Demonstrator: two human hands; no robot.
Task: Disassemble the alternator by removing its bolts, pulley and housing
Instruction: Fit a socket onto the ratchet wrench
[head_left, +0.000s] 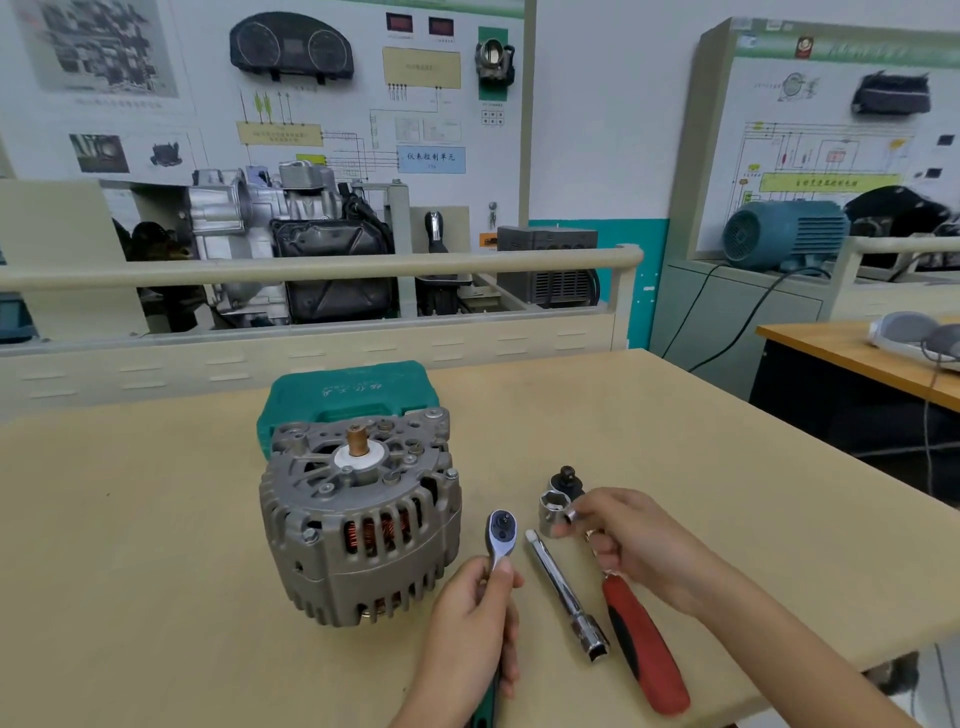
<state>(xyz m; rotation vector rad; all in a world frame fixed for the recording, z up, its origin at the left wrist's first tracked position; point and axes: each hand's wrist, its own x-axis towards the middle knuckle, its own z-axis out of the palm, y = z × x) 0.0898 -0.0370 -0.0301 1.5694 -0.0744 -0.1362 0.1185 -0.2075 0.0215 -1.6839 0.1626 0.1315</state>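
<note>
The grey alternator stands on the beige table, its copper shaft end pointing up and its copper windings showing through the slots. My left hand grips a ratchet wrench by its handle, head up, just right of the alternator. My right hand pinches a small silver socket between thumb and fingers. A large hex socket stands beside it, touching the fingertips.
A chrome extension bar and a red-handled tool lie between my hands. A green tool case sits behind the alternator. A black adapter stands behind the large socket. The table's right edge is near.
</note>
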